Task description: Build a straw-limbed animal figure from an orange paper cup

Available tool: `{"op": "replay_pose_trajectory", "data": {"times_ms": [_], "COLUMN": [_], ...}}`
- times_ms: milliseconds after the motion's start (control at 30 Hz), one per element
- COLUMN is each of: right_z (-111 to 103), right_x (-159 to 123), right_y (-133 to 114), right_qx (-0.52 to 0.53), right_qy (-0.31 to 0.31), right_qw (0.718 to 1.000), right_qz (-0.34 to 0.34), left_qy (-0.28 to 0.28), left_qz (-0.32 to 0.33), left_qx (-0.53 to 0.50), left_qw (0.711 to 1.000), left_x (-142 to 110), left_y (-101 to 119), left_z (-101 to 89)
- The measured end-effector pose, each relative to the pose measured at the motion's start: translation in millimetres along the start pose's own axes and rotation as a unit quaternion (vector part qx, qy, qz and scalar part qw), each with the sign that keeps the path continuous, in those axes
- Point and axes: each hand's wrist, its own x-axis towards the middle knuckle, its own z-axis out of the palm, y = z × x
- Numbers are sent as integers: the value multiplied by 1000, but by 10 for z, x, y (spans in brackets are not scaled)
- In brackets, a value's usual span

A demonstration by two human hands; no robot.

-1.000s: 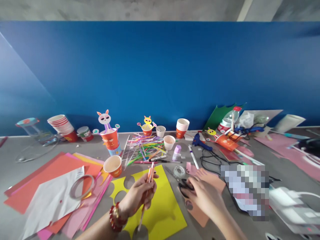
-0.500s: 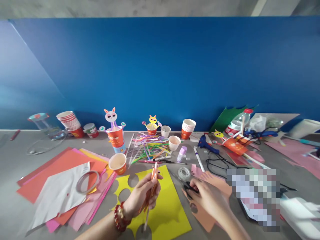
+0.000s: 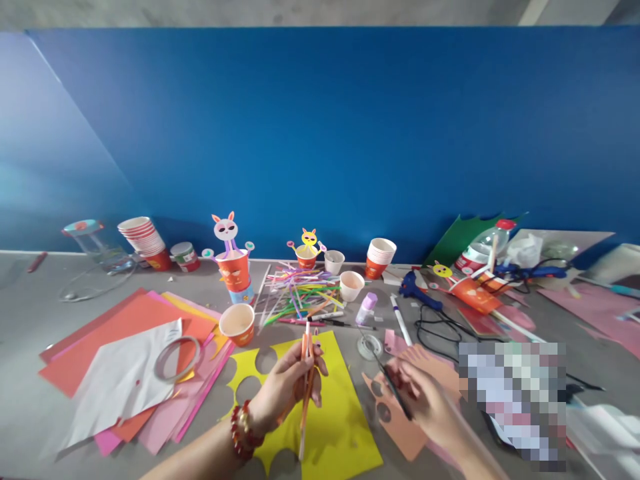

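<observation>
A bundle of thin orange and white strips [image 3: 307, 387] stands nearly upright in my left hand [image 3: 290, 380], pinched between thumb and fingers; I cannot tell their material. This hand is above a yellow sheet [image 3: 345, 427] with round holes cut along its edge. Black-handled scissors [image 3: 395, 385] are in my right hand [image 3: 425, 397], seen nearly edge-on, with the blades pointing up and left. Under them lies an orange-tan sheet [image 3: 403, 437] with cut-outs. A clear roll of tape [image 3: 370, 347] sits just beyond the scissors.
Behind my hands are a pile of coloured strips [image 3: 300, 293], a glue bottle [image 3: 367, 309], paper cups [image 3: 237, 325] and a rabbit figure on cups [image 3: 233, 267]. Paper sheets [image 3: 125, 380] lie left. A blue glue gun [image 3: 419, 291] with its black cord and a blurred-out phone [image 3: 515, 400] are right.
My right hand has lifted the scissors from the orange-tan sheet and turned them edge-on. The left hand keeps its strips, now slightly turned. The view has shifted, moving the table contents rightward.
</observation>
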Motion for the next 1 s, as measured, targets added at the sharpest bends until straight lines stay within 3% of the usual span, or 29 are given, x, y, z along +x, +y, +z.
{"op": "replay_pose_trajectory", "data": {"times_ms": [67,167,300,600,1000], "right_z": [254,625,892,954,1032], "right_x": [-83,-190,-225,-199,-187], "right_y": [-63,-102,-7,134,-86], "right_qx": [85,134,162,172,168], "right_qy": [-43,-166,-195,-178,-159], "right_qw": [995,975,964,966,972], "right_qz": [31,58,80,72,45], "left_qy": [0,18,46,35,39], "left_qz": [6,28,49,55,74], "left_qx": [16,58,94,77,169], "left_qw": [1000,998,993,995,982], "left_x": [-20,-66,-111,-127,-150], "left_y": [1,15,19,33,-17], "left_z": [18,44,42,51,42]}}
